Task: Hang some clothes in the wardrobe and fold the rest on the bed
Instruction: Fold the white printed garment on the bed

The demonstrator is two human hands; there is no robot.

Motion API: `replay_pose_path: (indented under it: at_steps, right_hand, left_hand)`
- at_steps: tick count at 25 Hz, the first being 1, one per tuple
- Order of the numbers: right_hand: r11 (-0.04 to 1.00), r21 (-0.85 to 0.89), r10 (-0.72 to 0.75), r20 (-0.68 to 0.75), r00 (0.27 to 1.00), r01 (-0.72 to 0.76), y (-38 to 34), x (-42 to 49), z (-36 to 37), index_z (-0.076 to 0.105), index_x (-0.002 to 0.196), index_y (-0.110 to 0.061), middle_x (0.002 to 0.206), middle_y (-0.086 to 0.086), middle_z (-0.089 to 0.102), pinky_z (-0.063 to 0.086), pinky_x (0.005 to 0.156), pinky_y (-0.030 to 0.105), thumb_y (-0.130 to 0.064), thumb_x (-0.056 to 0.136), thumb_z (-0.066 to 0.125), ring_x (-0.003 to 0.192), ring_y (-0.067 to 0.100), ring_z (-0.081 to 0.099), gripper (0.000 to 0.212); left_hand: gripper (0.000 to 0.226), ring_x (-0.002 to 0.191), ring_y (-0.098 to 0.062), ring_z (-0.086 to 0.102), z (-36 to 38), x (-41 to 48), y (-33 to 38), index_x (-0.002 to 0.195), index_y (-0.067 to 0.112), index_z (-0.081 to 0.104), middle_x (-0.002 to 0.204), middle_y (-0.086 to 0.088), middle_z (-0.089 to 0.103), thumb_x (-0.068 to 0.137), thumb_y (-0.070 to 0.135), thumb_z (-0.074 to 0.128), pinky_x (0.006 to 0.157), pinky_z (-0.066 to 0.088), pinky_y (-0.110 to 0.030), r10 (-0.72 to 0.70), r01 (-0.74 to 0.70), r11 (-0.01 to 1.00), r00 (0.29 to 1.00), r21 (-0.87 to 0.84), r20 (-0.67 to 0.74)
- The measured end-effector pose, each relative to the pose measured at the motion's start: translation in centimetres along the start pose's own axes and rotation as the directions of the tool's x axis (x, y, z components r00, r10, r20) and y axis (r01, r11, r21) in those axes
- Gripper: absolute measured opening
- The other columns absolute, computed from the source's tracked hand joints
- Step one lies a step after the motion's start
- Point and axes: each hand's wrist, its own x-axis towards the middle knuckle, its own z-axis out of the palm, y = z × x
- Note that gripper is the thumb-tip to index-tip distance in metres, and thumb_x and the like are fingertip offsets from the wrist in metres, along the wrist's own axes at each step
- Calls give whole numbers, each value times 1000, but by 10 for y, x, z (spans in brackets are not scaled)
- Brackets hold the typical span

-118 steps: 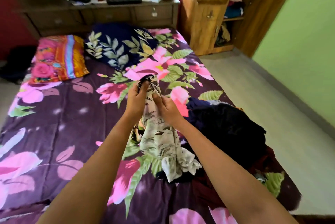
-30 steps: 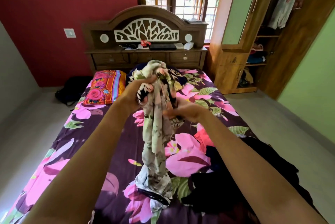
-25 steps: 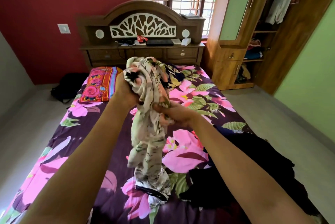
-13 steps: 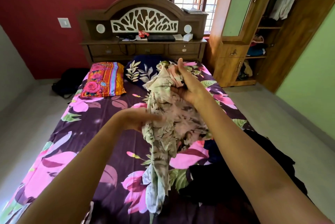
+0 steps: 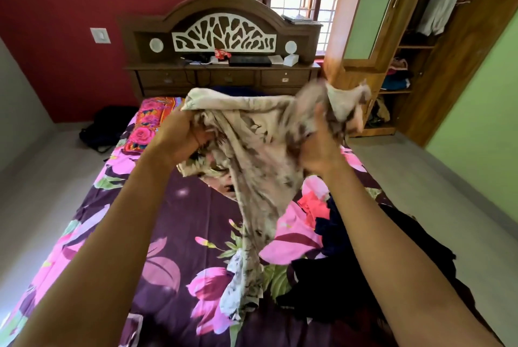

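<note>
Printed garment (image 5: 260, 156), bunched 0.5 s ago, is now spread between 2 grips: left hand (image 5: 179, 139) clutches one edge, right hand (image 5: 319, 150) the other. It hangs above the bed (image 5: 168, 220), tail trailing onto the sheet. Judgement: being opened out to hang or fold.

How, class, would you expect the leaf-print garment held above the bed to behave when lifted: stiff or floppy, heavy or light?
Probably floppy: the leaf-print garment sags between the left hand and right hand and trails toward the bed. Likely light: it gathers in thin folds. Its loose tail may drag against the dark clothes pile.
</note>
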Motion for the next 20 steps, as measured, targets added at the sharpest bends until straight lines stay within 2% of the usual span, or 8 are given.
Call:
replay_pose_path:
  at_steps: [3, 7, 9, 11, 13, 16, 18, 20]
  right_hand:
    - [826, -459, 356, -23, 934, -326, 32, -8, -6, 69, 88, -9, 91, 10, 70, 50, 93, 43, -42, 66, 74, 82, 24, 65, 40]
    - [984, 136, -140, 198, 970, 115, 10, -19, -16, 69, 112, -10, 120, 15, 64, 47, 99, 46, -57, 77, 52, 111, 28, 60, 61]
    - [992, 71, -119, 233, 965, 105, 16, -17, -10, 66, 117, -10, 123, 15, 60, 40, 105, 49, -60, 65, 72, 113, 27, 56, 72]
    - [941, -309, 211, 213, 954, -139, 40, -13, -7, 68, 107, -8, 111, 13, 66, 49, 95, 40, -55, 45, 88, 100, 25, 63, 80]
    - [865, -430, 369, 192, 909, -260, 59, -18, -2, 67, 103, -5, 105, 15, 68, 54, 87, 36, -50, 55, 85, 93, 24, 67, 69]
    - [917, -333, 288, 175, 941, -219, 50, -28, 11, 66, 105, -1, 109, 20, 65, 56, 83, 37, -42, 89, 51, 92, 26, 67, 46]
    - [996, -69, 70, 177, 982, -59, 25, -26, 13, 73, 97, -3, 102, 18, 69, 58, 78, 37, -45, 89, 43, 92, 27, 69, 52]
    - [957, 252, -200, 210, 957, 145, 3, -20, 7, 69, 110, -2, 117, 19, 65, 48, 97, 44, -57, 87, 42, 114, 31, 60, 65]
  left_hand:
    - [25, 75, -20, 65, 1, -3, 14, 101, 7, 62, 82, -7, 69, 96, 12, 38, 65, 57, -33, 26, -26, 1000, 999, 15, 36]
    - [37, 94, -22, 68, -15, -11, 29, 95, 5, 73, 98, -12, 72, 87, 18, 39, 88, 53, -36, 178, -155, 936, 983, -317, 46]
    - [45, 104, -28, 63, -9, -11, 27, 111, 4, 63, 114, -16, 66, 97, 27, 27, 96, 48, -40, 206, -249, 846, 968, -471, -142]
    - [56, 121, -27, 53, -6, -20, -5, 135, 8, 46, 135, -12, 52, 102, 38, 12, 97, 46, -38, 21, -136, 946, 931, -294, -364]
    - [53, 131, -27, 42, -15, -40, -62, 145, 6, 31, 145, -10, 40, 103, 32, 11, 107, 37, -40, -275, 234, 960, 890, -153, -365]
    - [50, 116, -35, 57, -33, -64, -101, 132, 0, 51, 134, -20, 52, 96, 26, 28, 102, 41, -49, -656, 669, 742, 737, 45, -163]
    - [51, 93, -32, 68, -49, -49, -83, 107, 1, 70, 109, -19, 68, 95, 32, 32, 80, 56, -46, -559, 558, 829, 822, -46, -103]
    - [54, 92, -30, 68, -49, -32, -54, 105, 9, 69, 105, -12, 70, 87, 47, 36, 69, 58, -38, -329, 289, 898, 942, -331, -72]
